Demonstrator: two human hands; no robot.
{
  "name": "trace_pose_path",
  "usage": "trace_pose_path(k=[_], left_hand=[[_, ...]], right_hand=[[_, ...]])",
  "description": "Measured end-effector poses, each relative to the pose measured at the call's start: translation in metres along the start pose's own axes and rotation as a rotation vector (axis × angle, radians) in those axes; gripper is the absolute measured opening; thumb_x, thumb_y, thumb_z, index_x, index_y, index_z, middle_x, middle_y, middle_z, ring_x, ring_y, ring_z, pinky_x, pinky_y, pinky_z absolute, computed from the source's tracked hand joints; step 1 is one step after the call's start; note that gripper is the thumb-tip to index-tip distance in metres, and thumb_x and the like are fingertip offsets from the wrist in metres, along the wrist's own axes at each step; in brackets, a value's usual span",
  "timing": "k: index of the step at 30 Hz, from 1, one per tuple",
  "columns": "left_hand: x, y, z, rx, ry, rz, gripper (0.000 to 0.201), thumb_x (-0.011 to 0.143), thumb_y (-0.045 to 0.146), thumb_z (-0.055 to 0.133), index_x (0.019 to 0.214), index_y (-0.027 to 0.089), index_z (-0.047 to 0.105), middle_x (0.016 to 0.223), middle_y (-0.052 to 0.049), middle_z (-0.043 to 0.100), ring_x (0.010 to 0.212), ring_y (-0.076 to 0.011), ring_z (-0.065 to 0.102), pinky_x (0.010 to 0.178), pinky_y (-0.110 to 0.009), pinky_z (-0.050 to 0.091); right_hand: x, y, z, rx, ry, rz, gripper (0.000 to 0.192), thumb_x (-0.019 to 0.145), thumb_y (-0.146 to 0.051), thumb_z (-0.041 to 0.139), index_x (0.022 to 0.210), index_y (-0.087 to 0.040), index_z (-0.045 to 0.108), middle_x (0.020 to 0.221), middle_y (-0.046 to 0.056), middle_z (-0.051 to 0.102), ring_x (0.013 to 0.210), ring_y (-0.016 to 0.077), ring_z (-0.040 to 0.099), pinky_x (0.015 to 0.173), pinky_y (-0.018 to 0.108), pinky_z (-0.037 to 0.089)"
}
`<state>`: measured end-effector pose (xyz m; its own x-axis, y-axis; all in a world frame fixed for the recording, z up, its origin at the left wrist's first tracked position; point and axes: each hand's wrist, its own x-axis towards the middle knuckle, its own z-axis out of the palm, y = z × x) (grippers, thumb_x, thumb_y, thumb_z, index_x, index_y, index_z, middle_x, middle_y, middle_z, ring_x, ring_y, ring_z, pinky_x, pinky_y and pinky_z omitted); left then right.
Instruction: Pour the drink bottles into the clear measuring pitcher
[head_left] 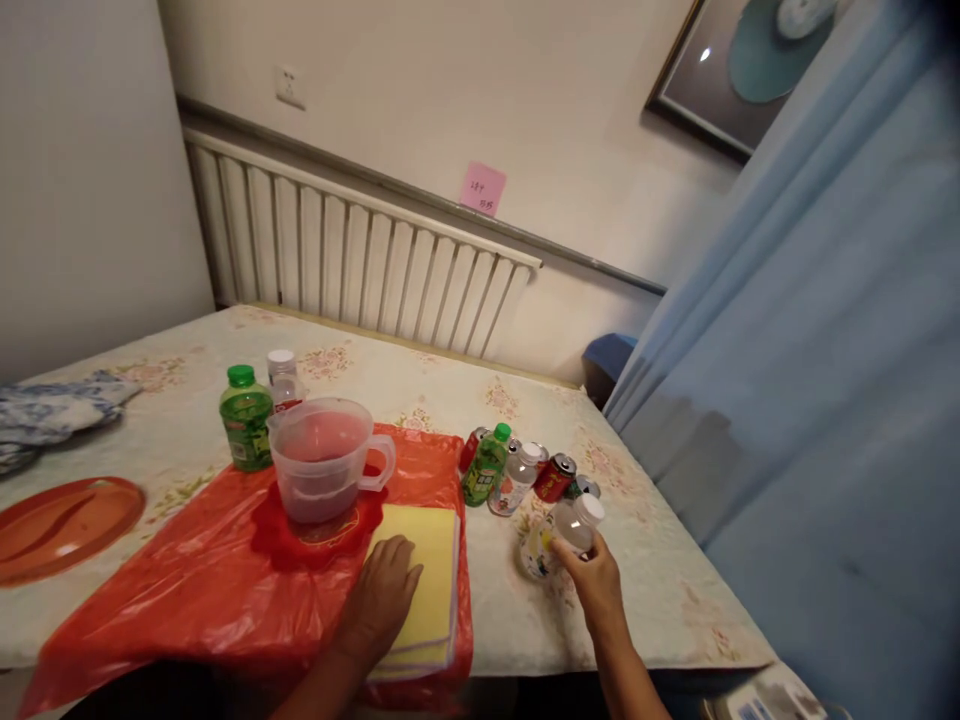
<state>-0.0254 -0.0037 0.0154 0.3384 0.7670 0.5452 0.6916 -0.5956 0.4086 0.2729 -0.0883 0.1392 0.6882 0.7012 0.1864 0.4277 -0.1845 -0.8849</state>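
My right hand (594,582) is wrapped round a clear plastic bottle (574,525) with a white cap, tilted just above or on the tablecloth. A stack of yellow paper (426,560) lies under my left hand (390,580), whose fingers rest on it and grip nothing. Beyond the right hand, a green-capped bottle (486,468), a white-capped bottle (516,482), a red can (556,480) and several other cans stand close together. A translucent measuring jug (319,470) holding liquid stands on a red scalloped plate (277,535) left of the paper.
A red plastic sheet (195,570) covers the table's near left part. Behind the jug stand a green bottle (246,420) and a white-capped bottle (283,375). An orange-red lid (67,525) and a patterned cloth (60,412) lie at left. A blue curtain (810,400) hangs at right.
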Motion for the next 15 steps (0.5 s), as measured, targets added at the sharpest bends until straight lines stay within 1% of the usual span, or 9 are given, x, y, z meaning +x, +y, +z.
trace_pose_path(k=[4,8,12,15], left_hand=[[-0.002,0.000,0.001,0.070,0.024,0.031,0.016,0.094,0.025,0.048,0.105,0.019,0.059,0.107,-0.009,0.064,0.103,-0.0264,0.059,0.092,-0.045,0.050],[-0.002,0.001,0.000,0.102,0.021,0.032,0.016,0.096,0.025,0.045,0.101,0.021,0.059,0.104,-0.007,0.064,0.099,-0.0243,0.060,0.091,-0.042,0.051],[-0.001,0.003,-0.003,0.144,0.024,0.042,0.017,0.096,0.025,0.045,0.101,0.021,0.060,0.104,-0.007,0.065,0.098,-0.0239,0.061,0.090,-0.041,0.051],[0.000,0.005,-0.005,0.155,0.023,0.043,0.016,0.095,0.027,0.046,0.102,0.022,0.060,0.104,-0.006,0.066,0.098,-0.0241,0.062,0.090,-0.041,0.052]], right_hand=[[0.028,0.012,0.004,-0.029,0.042,-0.040,0.060,0.055,-0.050,0.071,0.102,-0.014,0.066,0.093,0.012,0.075,0.078,0.0285,0.068,0.069,0.035,0.053],[0.053,0.016,0.014,-0.045,0.024,-0.092,0.057,0.056,-0.049,0.069,0.101,-0.014,0.066,0.093,0.013,0.074,0.077,0.0280,0.068,0.070,0.036,0.052],[0.074,0.018,0.024,-0.013,0.000,-0.118,0.057,0.056,-0.045,0.071,0.103,-0.013,0.067,0.100,0.015,0.073,0.085,0.0299,0.067,0.076,0.038,0.052],[0.085,0.024,0.033,0.027,-0.026,-0.125,0.058,0.057,-0.044,0.072,0.105,-0.012,0.067,0.101,0.014,0.073,0.089,0.0306,0.067,0.080,0.040,0.052]])
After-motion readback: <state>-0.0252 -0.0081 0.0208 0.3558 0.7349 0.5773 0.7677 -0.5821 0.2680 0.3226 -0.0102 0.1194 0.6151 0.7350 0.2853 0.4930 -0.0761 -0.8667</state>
